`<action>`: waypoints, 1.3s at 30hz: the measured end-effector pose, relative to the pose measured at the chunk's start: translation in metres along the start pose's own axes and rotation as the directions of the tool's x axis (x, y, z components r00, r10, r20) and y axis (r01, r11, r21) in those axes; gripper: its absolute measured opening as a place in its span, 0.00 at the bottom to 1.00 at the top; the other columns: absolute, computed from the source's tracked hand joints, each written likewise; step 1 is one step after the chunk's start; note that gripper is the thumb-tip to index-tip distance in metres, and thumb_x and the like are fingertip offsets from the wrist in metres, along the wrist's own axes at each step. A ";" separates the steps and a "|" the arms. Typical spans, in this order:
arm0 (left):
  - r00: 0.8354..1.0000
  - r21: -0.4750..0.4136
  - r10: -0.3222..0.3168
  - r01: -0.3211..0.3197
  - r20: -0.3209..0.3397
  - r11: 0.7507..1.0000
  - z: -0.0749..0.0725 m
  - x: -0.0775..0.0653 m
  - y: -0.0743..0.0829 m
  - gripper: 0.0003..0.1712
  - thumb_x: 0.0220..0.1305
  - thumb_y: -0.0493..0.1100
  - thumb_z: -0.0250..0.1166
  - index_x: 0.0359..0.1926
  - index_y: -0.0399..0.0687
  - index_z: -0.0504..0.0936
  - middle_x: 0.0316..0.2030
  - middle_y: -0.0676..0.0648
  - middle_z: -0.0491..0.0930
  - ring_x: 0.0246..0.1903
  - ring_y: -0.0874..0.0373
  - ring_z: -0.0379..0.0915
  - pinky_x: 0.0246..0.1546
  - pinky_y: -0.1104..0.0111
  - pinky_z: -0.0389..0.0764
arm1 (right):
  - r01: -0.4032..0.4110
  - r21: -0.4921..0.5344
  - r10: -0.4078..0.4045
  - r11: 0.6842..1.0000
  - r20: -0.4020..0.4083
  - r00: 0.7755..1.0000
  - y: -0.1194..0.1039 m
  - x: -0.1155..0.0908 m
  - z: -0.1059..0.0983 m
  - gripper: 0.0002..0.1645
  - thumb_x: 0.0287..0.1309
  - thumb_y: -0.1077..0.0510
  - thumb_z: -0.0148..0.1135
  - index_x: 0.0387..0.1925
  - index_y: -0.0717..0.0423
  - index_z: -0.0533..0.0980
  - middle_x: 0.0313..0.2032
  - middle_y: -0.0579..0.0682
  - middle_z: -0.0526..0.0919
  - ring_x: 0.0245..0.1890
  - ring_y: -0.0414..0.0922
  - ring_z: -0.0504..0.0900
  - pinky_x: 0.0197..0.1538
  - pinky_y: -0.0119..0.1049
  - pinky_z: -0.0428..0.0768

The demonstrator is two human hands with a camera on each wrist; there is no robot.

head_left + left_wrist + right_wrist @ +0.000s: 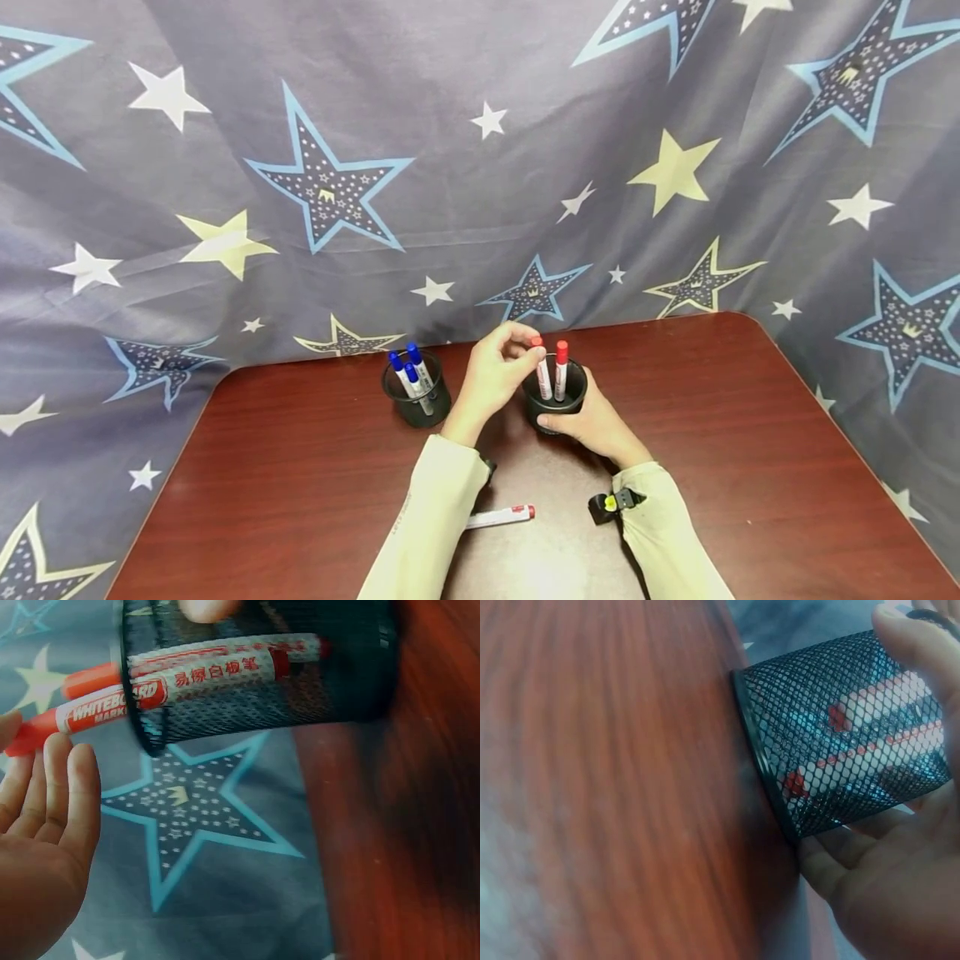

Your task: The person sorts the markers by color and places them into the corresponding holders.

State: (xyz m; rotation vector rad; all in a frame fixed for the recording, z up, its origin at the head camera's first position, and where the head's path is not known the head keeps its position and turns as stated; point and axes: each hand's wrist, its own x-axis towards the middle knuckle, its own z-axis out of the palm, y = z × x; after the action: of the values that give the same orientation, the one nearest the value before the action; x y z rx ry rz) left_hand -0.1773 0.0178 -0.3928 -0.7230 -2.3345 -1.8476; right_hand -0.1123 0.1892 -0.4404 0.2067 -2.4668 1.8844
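Observation:
My left hand (491, 371) pinches the red cap end of a whiteboard marker (543, 379), whose white body stands inside a black mesh pen cup (780, 690). Beside it in the same cup leans a second red-capped marker (561, 379). My right hand (600, 425) grips this cup from the right, the thumb across its near side. Through the mesh in the right wrist view, one marker's lower end sits farther from the cup's base than the other's. A third red-capped marker (498, 517) lies on the table, partly hidden by my left sleeve.
Left of my left hand stands another black mesh cup (435, 412) with blue-capped markers (414, 375) in it. The reddish-brown table (300, 483) ends at a star-patterned curtain (465, 208) behind the cups. A black strap device (615, 502) sits at my right cuff.

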 end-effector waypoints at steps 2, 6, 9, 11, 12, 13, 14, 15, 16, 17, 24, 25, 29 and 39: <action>1.000 0.037 -0.010 0.010 0.005 0.999 0.001 -0.001 -0.005 0.09 0.61 0.38 0.72 0.42 0.43 0.84 0.36 0.50 0.84 0.31 0.60 0.80 0.33 0.69 0.80 | -0.003 -0.006 0.003 1.000 0.003 1.000 -0.003 0.000 0.000 0.51 0.46 0.67 0.79 0.65 0.73 0.57 0.59 0.70 0.69 0.57 0.63 0.72 0.63 0.54 0.67; 1.000 0.091 -0.019 0.017 0.020 0.996 0.004 -0.001 -0.010 0.09 0.61 0.38 0.73 0.41 0.43 0.84 0.36 0.50 0.84 0.34 0.60 0.81 0.39 0.67 0.81 | -0.014 -0.002 0.014 1.000 0.003 1.000 -0.002 0.002 0.000 0.50 0.46 0.68 0.78 0.65 0.73 0.57 0.60 0.70 0.68 0.58 0.65 0.72 0.64 0.54 0.66; 0.999 0.127 -0.026 0.023 0.019 0.992 0.005 -0.001 -0.011 0.08 0.60 0.39 0.73 0.41 0.46 0.85 0.37 0.51 0.84 0.37 0.60 0.81 0.43 0.66 0.81 | 0.008 -0.011 -0.008 1.000 0.000 1.000 0.012 0.007 0.001 0.52 0.45 0.67 0.79 0.66 0.73 0.56 0.60 0.70 0.68 0.58 0.64 0.72 0.64 0.54 0.65; 1.000 0.144 -0.024 0.021 0.020 0.989 0.005 0.000 -0.012 0.08 0.60 0.40 0.73 0.41 0.47 0.85 0.37 0.52 0.84 0.39 0.60 0.81 0.45 0.66 0.80 | 0.016 -0.019 -0.016 1.000 -0.003 1.000 0.024 0.010 0.002 0.54 0.45 0.67 0.80 0.67 0.72 0.56 0.61 0.69 0.68 0.58 0.63 0.72 0.64 0.54 0.65; 1.000 0.149 -0.020 0.016 0.022 0.989 0.006 0.000 -0.012 0.09 0.60 0.40 0.73 0.41 0.47 0.84 0.38 0.52 0.84 0.40 0.60 0.80 0.46 0.66 0.80 | 0.013 -0.024 -0.014 1.000 -0.005 1.000 0.029 0.012 0.002 0.54 0.45 0.66 0.80 0.67 0.71 0.56 0.61 0.68 0.68 0.58 0.62 0.73 0.64 0.54 0.66; 1.000 0.154 -0.014 0.011 0.024 0.988 0.006 0.000 -0.012 0.09 0.61 0.40 0.73 0.41 0.46 0.84 0.38 0.51 0.84 0.40 0.59 0.80 0.46 0.66 0.80 | 0.009 -0.028 -0.009 1.000 -0.007 1.000 0.035 0.013 0.002 0.55 0.44 0.65 0.81 0.67 0.69 0.56 0.61 0.67 0.69 0.58 0.61 0.73 0.64 0.53 0.66; 1.000 0.156 -0.012 0.008 0.026 0.988 0.006 0.001 -0.012 0.09 0.61 0.39 0.73 0.41 0.46 0.84 0.38 0.51 0.83 0.41 0.59 0.80 0.47 0.66 0.80 | 0.006 -0.032 -0.006 0.999 -0.009 1.000 0.039 0.015 0.002 0.55 0.44 0.64 0.82 0.68 0.68 0.56 0.61 0.66 0.69 0.58 0.59 0.73 0.64 0.53 0.66; 1.000 0.155 -0.008 0.004 0.028 0.988 0.006 0.001 -0.012 0.09 0.61 0.39 0.73 0.41 0.46 0.84 0.39 0.51 0.83 0.41 0.59 0.80 0.47 0.66 0.80 | 0.006 -0.039 -0.007 0.999 -0.009 1.000 0.041 0.015 0.002 0.56 0.44 0.63 0.82 0.68 0.68 0.56 0.61 0.65 0.69 0.57 0.58 0.74 0.63 0.52 0.67; 1.000 0.155 -0.003 -0.001 0.030 0.988 0.006 0.001 -0.011 0.09 0.61 0.39 0.73 0.41 0.45 0.84 0.39 0.51 0.83 0.41 0.59 0.80 0.47 0.66 0.80 | 0.004 -0.042 -0.004 0.999 -0.008 1.000 0.042 0.015 0.002 0.56 0.44 0.62 0.82 0.68 0.67 0.56 0.61 0.65 0.69 0.57 0.58 0.74 0.63 0.52 0.67; 1.000 0.157 -0.002 -0.003 0.030 0.988 0.006 0.001 -0.010 0.09 0.61 0.39 0.73 0.42 0.45 0.84 0.39 0.50 0.83 0.41 0.58 0.80 0.47 0.65 0.80 | 0.003 -0.044 -0.003 0.999 -0.007 1.000 0.043 0.015 0.002 0.56 0.45 0.61 0.82 0.68 0.67 0.56 0.60 0.64 0.70 0.57 0.57 0.74 0.63 0.51 0.67; 0.999 0.182 -0.004 -0.002 0.033 0.983 0.004 0.004 -0.006 0.11 0.61 0.41 0.73 0.43 0.41 0.85 0.40 0.50 0.83 0.42 0.57 0.80 0.47 0.65 0.79 | 0.002 -0.035 -0.002 0.999 -0.003 1.000 0.046 0.014 0.000 0.56 0.44 0.58 0.83 0.67 0.66 0.57 0.60 0.63 0.70 0.57 0.56 0.74 0.64 0.51 0.66; 0.999 0.190 -0.006 -0.001 0.032 0.982 0.004 0.005 -0.006 0.11 0.61 0.41 0.73 0.43 0.42 0.85 0.40 0.50 0.83 0.42 0.57 0.79 0.47 0.64 0.79 | 0.001 -0.037 -0.001 0.999 -0.003 1.000 0.046 0.014 0.000 0.56 0.44 0.58 0.83 0.67 0.66 0.57 0.60 0.63 0.70 0.57 0.56 0.74 0.64 0.51 0.66; 0.999 0.212 -0.011 0.004 0.036 0.977 0.004 0.007 -0.005 0.09 0.61 0.41 0.73 0.41 0.45 0.85 0.39 0.51 0.83 0.43 0.56 0.79 0.48 0.60 0.79 | 0.003 -0.039 -0.003 0.999 -0.003 1.000 0.046 0.014 0.000 0.56 0.45 0.58 0.83 0.68 0.66 0.57 0.60 0.63 0.70 0.57 0.56 0.74 0.64 0.51 0.67; 0.999 0.206 0.001 -0.009 0.042 0.978 0.002 0.008 -0.004 0.08 0.61 0.39 0.73 0.41 0.44 0.85 0.38 0.51 0.83 0.41 0.59 0.79 0.47 0.65 0.78 | -0.012 0.002 0.012 1.000 0.015 1.000 0.001 0.003 -0.002 0.51 0.46 0.67 0.79 0.66 0.73 0.57 0.59 0.69 0.69 0.57 0.65 0.72 0.64 0.54 0.66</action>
State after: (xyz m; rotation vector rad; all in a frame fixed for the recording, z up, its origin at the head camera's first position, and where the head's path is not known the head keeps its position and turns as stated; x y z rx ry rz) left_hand -0.1856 0.0212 -0.3943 -0.7462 -2.4984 -1.5702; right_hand -0.1157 0.1909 -0.4400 0.2077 -2.4818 1.8972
